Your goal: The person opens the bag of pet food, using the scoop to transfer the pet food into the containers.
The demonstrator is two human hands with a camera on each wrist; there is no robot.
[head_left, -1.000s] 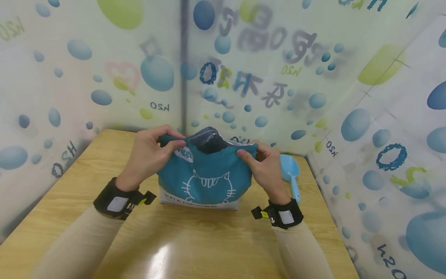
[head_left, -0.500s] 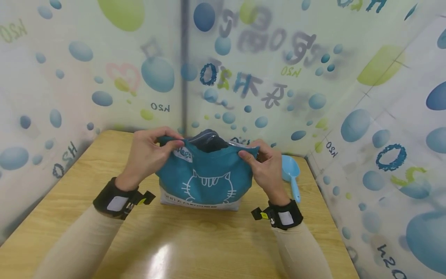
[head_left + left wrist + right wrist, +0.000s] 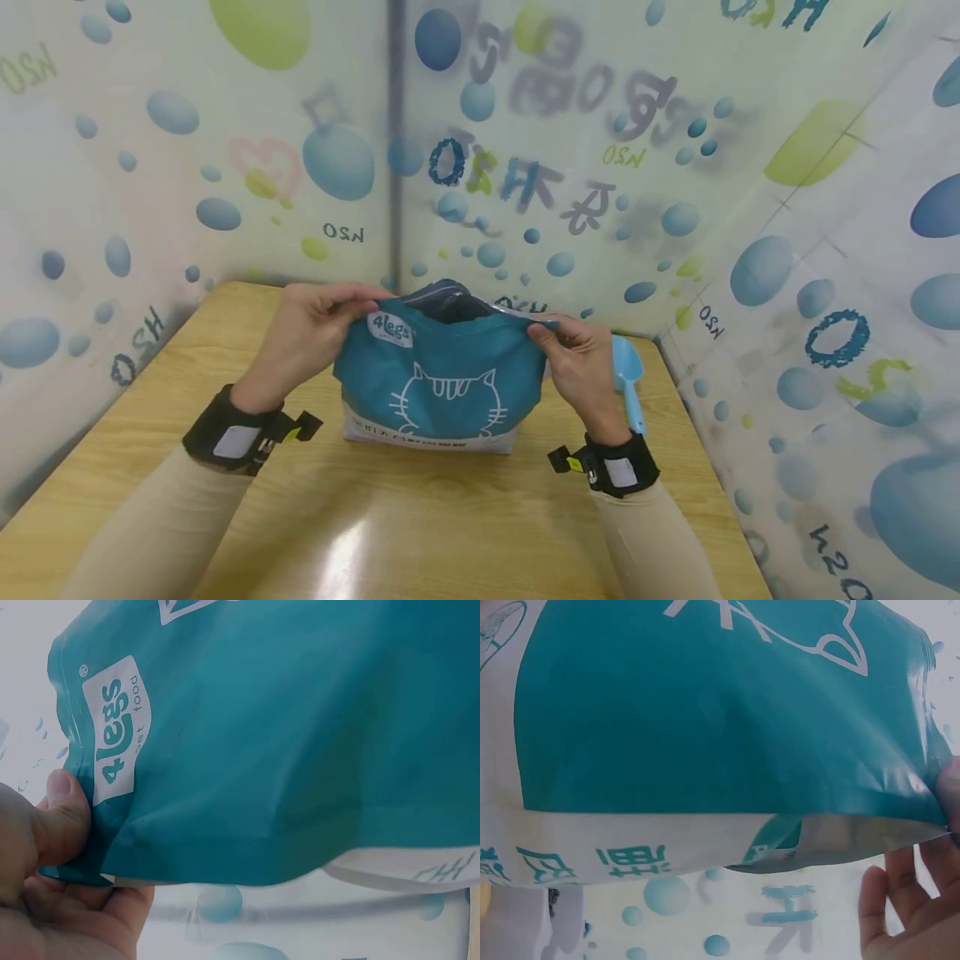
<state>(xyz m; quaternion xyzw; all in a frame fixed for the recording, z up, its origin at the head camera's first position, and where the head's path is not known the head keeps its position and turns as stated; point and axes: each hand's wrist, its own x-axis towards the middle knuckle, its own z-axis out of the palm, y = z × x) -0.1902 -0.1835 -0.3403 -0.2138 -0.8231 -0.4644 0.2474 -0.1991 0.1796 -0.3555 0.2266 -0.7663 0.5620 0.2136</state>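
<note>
A teal and white pet food bag (image 3: 450, 358) with a white cat outline stands upright on the table, its top gaping and the dark inside showing. My left hand (image 3: 311, 337) pinches the top left corner between thumb and fingers, beside the "4legs" label. At the opposite top corner, my right hand (image 3: 583, 367) pinches the edge, thumb in front. In the left wrist view, the thumb (image 3: 64, 814) presses on the bag's front while the other fingers lie behind it. The right wrist view catches only part of the hand (image 3: 915, 900) at the bag's corner.
A light blue scoop (image 3: 628, 367) lies on the wooden table (image 3: 420, 525) behind and right of my right hand. Walls covered with printed bubbles (image 3: 337, 162) and lettering enclose the table at the back and sides.
My left hand has shifted slightly left, uncovering the whole "4legs" label. The right hand has moved a little right and now overlaps the scoop's edge. The bag stays in place.
</note>
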